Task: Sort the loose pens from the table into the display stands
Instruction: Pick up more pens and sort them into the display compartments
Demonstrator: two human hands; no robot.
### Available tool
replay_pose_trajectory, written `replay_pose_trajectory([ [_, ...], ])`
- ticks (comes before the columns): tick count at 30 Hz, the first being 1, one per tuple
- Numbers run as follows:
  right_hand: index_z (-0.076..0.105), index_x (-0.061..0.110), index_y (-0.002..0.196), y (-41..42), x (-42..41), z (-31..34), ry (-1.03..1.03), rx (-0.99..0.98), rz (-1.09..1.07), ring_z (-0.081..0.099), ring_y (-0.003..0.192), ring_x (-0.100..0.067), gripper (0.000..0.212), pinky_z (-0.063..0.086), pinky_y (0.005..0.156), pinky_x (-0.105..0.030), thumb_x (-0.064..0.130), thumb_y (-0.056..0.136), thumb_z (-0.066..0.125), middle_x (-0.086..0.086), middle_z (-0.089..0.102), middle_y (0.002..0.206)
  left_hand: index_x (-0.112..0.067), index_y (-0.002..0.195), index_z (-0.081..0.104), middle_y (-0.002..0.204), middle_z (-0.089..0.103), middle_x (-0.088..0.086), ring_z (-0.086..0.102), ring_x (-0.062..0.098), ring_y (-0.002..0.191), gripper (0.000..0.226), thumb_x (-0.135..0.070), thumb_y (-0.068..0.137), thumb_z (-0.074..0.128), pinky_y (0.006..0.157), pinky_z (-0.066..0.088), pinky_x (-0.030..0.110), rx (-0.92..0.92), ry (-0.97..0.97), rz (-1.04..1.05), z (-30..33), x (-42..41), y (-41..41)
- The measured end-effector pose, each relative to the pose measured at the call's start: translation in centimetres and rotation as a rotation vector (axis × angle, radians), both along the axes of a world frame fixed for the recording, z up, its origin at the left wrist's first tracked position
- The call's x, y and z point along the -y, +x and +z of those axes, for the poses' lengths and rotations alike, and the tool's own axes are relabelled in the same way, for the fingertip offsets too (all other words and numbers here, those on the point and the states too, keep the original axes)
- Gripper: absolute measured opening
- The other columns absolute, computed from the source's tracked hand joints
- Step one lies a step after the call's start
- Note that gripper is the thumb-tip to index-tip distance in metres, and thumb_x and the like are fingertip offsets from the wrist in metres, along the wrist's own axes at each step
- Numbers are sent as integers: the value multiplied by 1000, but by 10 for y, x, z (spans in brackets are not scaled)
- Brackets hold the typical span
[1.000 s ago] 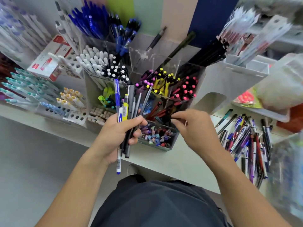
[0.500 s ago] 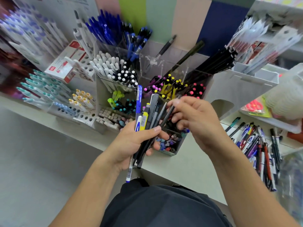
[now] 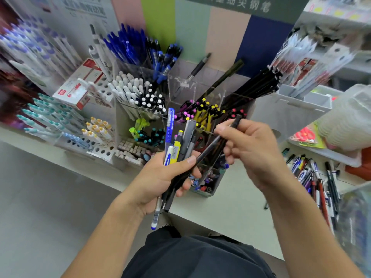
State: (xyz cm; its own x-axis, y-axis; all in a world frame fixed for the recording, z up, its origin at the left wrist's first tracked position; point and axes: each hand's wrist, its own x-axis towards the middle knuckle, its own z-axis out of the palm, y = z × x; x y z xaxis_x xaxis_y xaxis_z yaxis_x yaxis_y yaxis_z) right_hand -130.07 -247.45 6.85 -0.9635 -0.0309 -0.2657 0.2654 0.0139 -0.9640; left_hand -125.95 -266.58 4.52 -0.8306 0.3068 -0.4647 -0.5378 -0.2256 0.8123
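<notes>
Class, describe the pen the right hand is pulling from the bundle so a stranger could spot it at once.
Start at the clear display stand in the middle of the counter, then drop to the two hands before it. The left hand grips a bundle of pens; the right hand pinches one slim dark pen. It alone slants right, away from the blue and yellow ones.

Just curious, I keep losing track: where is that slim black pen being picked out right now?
In the head view, just right of centre: the right hand pinches the slim black pen, its lower end still among the bundle of pens in the left hand.
</notes>
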Motion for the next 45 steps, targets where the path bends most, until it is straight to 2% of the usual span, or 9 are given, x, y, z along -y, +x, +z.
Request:
replay_pose_trajectory([
  [7,73,12,81,5,-40,20,411,-167,177,56,44,-17,8,48,47,-23,12,89,74,1,61,54,-7,105,69,70,66,6,47,11,47,21,2,87,68,39,36,17,-25,-72,301,6,-2,-17],
  [12,74,22,95,7,-34,25,1133,-258,465,56,76,-17,16,48,71,-35,37,94,67,5,58,85,-8,103,68,80,75,14,45,10,46,18,4,90,65,39,35,17,-46,-172,217,13,-7,-27],
  [17,67,30,102,17,-12,43,1319,-397,609,50,87,-15,25,47,72,-36,47,101,49,9,47,100,-3,112,69,84,74,10,45,8,48,21,-5,92,66,39,34,15,44,-81,120,16,-17,-27],
  [20,67,25,95,15,-17,41,1225,-465,634,52,86,-15,26,47,75,-38,44,101,50,8,52,93,-4,111,73,85,70,2,43,7,51,40,-27,78,72,39,31,14,90,81,99,20,-20,-28],
  [23,63,25,75,10,-39,41,890,-586,364,54,65,-7,28,45,63,-25,38,99,58,7,56,67,-5,107,76,80,59,-1,38,7,49,46,-30,68,77,37,28,15,75,179,137,20,-12,-31],
  [28,59,11,111,-16,-50,74,237,-746,-188,72,73,-19,10,59,59,-30,10,101,60,0,69,81,-5,124,63,74,52,3,37,7,47,35,-10,91,56,38,29,16,-2,171,107,23,-9,-34],
  [35,51,7,121,-80,-30,49,589,-853,-404,65,66,-24,28,55,61,-39,19,97,61,-4,67,84,6,112,55,84,68,9,41,9,47,26,-11,92,55,40,32,17,-79,218,84,28,-23,-34],
  [38,38,4,145,-83,-23,45,714,-812,-338,52,60,-20,55,47,59,-27,10,96,61,-11,63,79,6,111,51,90,72,11,43,10,49,31,-11,87,63,40,32,17,-59,204,108,30,-24,-31],
  [45,26,14,154,-84,-18,55,836,-724,-291,43,54,-1,73,38,54,-18,0,91,62,2,46,70,-17,91,82,102,64,18,53,17,67,18,-26,83,68,55,38,27,-53,63,104,24,-18,-29],
])
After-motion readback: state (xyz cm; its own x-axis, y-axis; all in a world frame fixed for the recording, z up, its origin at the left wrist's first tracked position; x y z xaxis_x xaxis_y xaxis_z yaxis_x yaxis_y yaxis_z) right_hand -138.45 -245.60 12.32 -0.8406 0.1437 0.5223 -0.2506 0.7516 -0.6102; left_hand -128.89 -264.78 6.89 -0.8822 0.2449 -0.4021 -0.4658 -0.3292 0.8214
